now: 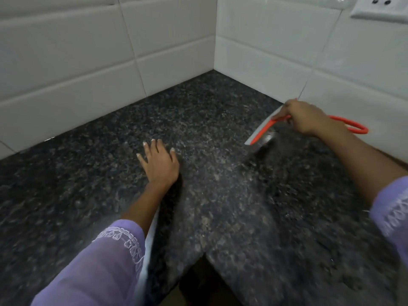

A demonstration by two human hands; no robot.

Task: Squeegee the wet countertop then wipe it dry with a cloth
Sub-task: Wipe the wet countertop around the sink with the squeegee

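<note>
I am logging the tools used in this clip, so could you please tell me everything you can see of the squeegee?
The squeegee has an orange frame, plastic by the look of it, with a pale grey-white blade along its front edge and a thin looped orange handle trailing behind. The right hand grips it where frame meets handle, fingers curled over the top. It sits tilted, blade edge down on the dark speckled countertop, near the white tiled wall on the right. A glossy streak shows beside the blade.

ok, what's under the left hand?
The left hand rests flat, fingers straight, on the dark speckled granite countertop. Only bare stone shows around it. Anything beneath the palm is covered; no cloth is visible.
</note>
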